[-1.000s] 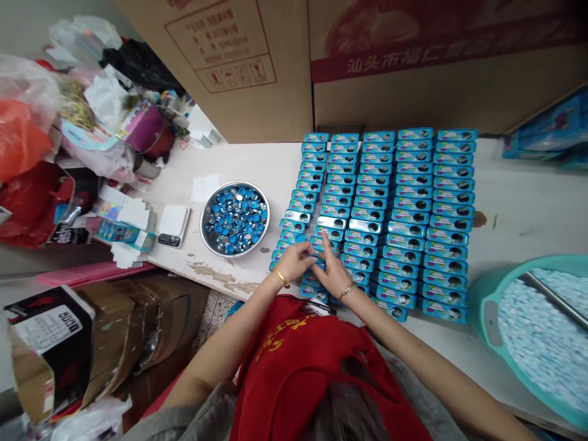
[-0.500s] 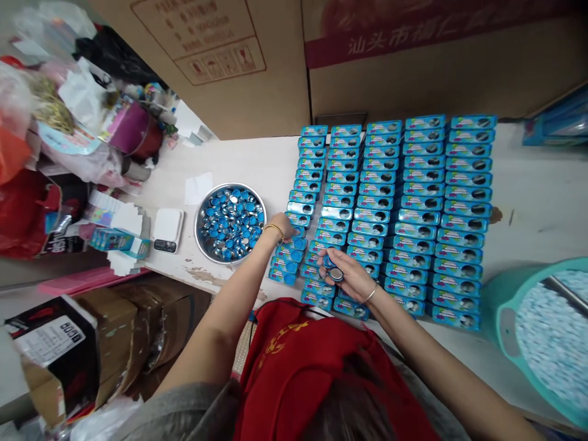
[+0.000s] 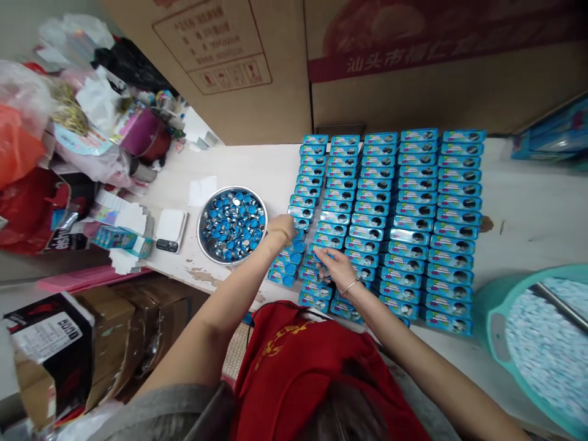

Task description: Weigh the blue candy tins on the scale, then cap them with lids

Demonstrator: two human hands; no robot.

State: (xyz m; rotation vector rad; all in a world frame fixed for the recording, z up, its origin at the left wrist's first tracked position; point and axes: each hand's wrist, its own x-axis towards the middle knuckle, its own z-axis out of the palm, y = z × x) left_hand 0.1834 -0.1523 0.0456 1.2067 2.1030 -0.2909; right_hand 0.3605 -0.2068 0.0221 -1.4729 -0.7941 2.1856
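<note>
My left hand (image 3: 283,228) is closed, knuckles up, over the leftmost column of small blue boxes (image 3: 303,201). Its fingertips are hidden, so what they pinch cannot be made out. Below it, the nearer boxes of that column carry round blue discs (image 3: 290,257) on their tops. My right hand (image 3: 336,266) is curled above the second column, closed around small round blue-and-silver caps (image 3: 323,256), mostly hidden by the fingers. Left of my left hand, a steel bowl (image 3: 201,240) holds many caps of the same kind.
Further columns of boxes (image 3: 416,209) stand to the right. A teal tub (image 3: 498,318) of pale wrapped pieces is at the far right. Beside the bowl lie a white scale (image 3: 171,228) and paper (image 3: 202,191). Large cartons (image 3: 229,116) wall off the back; bags (image 3: 27,153) pile up left.
The view has shifted slightly. My left hand has turned more palm-down over its column. My right fingers have drawn together, and the silver cap that showed below them is now mostly hidden.
</note>
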